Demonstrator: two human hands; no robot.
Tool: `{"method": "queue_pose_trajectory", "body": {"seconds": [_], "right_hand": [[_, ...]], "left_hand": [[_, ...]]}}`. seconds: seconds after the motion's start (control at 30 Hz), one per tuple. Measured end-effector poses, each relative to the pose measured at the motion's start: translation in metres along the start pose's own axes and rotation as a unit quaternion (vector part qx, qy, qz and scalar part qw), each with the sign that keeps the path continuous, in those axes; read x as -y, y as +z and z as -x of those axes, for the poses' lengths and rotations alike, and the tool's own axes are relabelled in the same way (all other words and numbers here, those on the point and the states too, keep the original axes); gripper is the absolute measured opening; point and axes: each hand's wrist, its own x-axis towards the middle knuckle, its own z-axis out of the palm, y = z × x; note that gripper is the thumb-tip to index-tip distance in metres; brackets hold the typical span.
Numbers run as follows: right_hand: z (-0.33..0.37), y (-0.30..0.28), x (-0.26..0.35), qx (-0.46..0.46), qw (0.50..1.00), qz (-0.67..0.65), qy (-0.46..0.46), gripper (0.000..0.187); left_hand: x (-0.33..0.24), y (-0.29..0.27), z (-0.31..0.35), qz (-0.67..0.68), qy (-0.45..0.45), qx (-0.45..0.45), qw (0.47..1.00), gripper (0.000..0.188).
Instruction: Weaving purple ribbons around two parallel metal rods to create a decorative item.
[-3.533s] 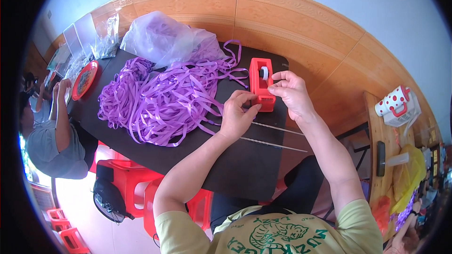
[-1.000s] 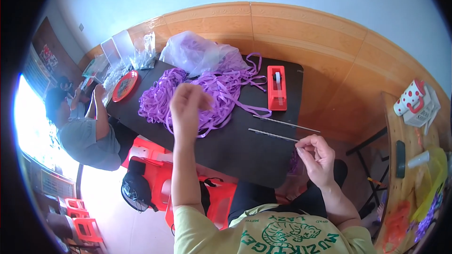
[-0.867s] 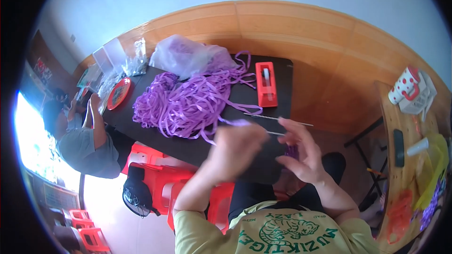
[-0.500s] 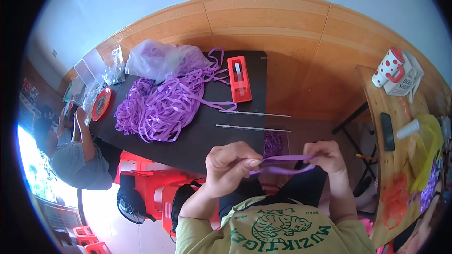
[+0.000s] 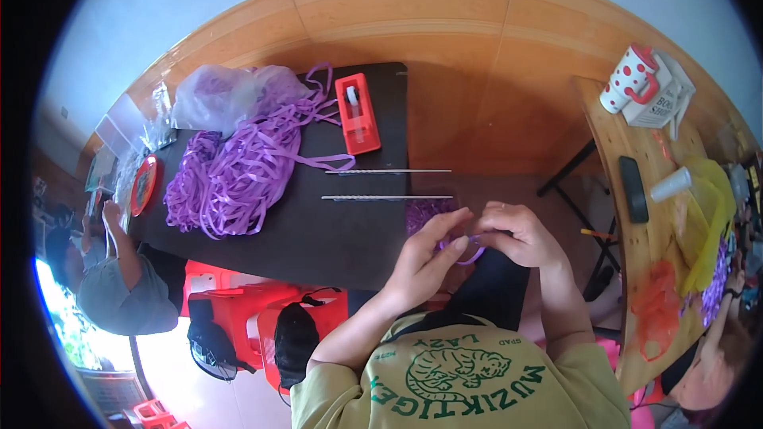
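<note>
A short purple ribbon [image 5: 475, 257] is bent into a small loop between my two hands, in front of my lap. My left hand [image 5: 429, 260] pinches one side of it with thumb and fingers. The other side is gripped by my right hand [image 5: 520, 237], whose fingertips almost meet those of the left. On the dark table to the left lies a large tangled heap of purple ribbon [image 5: 238, 175]. Two thin rods [image 5: 381, 198] lie side by side across the table's right edge. Purple stuff, partly hidden behind my left hand, shows below that edge.
A red tape dispenser [image 5: 370, 141] and a cloudy plastic bag [image 5: 214, 103] stand on the table. To the right, a wooden table [image 5: 592, 103] carries a dotted cup [image 5: 630, 83], a dark phone [image 5: 633, 191] and a yellow bag [image 5: 699, 222]. Other people sit at far left and lower right.
My hands have come together, and the ribbon stretched between them has closed into a small loop. The whole view has shifted, so the table sits farther left.
</note>
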Motion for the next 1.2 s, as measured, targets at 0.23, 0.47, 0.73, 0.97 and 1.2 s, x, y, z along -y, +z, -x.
{"method": "queue_pose_trajectory", "body": {"seconds": [0.23, 0.47, 0.73, 0.97, 1.2], "right_hand": [[0.003, -0.005, -0.035, 0.003, 0.996, 0.090, 0.000, 0.006], [-0.011, -0.003, -0.085, -0.061, 0.954, 0.291, -0.038, 0.012], [-0.060, 0.004, -0.104, -0.146, 0.913, 0.345, -0.161, 0.017], [-0.071, 0.013, -0.133, -0.100, 0.951, 0.265, -0.125, 0.017], [-0.049, 0.062, -0.184, -0.125, 0.991, 0.044, -0.006, 0.012]], "left_hand": [[0.063, 0.032, -0.010, 0.232, -0.136, -0.085, 0.959, 0.024], [0.126, 0.053, -0.036, 0.343, -0.168, -0.183, 0.906, 0.016], [0.146, 0.039, -0.070, 0.303, -0.051, -0.284, 0.908, 0.019], [0.153, 0.029, -0.071, 0.258, -0.039, -0.319, 0.911, 0.019], [0.169, 0.021, -0.071, 0.113, -0.044, -0.338, 0.933, 0.029]]}}
